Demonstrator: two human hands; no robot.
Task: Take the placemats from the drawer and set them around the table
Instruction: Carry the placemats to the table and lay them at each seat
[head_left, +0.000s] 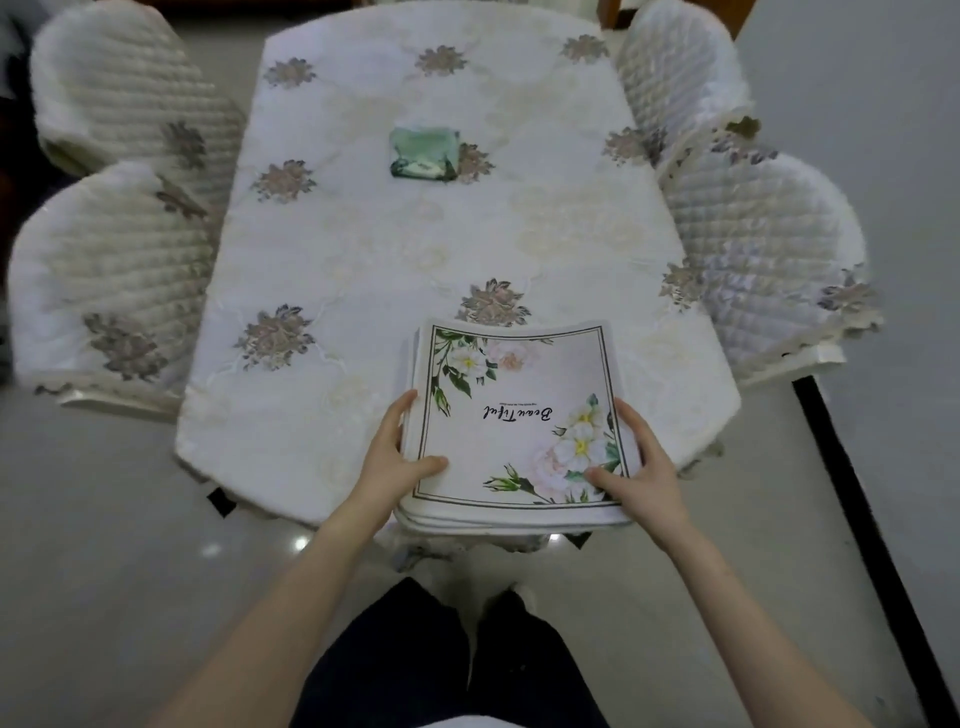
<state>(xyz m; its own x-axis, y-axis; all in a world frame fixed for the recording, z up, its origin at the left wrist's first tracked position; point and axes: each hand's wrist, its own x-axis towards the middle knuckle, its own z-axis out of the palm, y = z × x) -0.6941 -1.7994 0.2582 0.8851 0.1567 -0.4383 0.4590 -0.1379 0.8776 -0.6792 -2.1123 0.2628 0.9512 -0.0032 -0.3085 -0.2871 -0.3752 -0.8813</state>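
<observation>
Both hands grip the placemat stack (519, 426) at the table's (363, 249) near edge, left hand (400, 452) and right hand (639, 462) on opposite sides; overhanging that edge, loose mats could slide off.

The placemats (514, 415) hide the table's (363, 260) near edge — small print unreadable.

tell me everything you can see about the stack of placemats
The stack of placemats lies at the table's near end, overhanging its edge. Several white, soft-looking mats are layered; the top one has a thin dark border, flowers in two corners and upside-down script reading "Beautiful". The left hand and right hand grip its sides, thumbs on top.
</observation>
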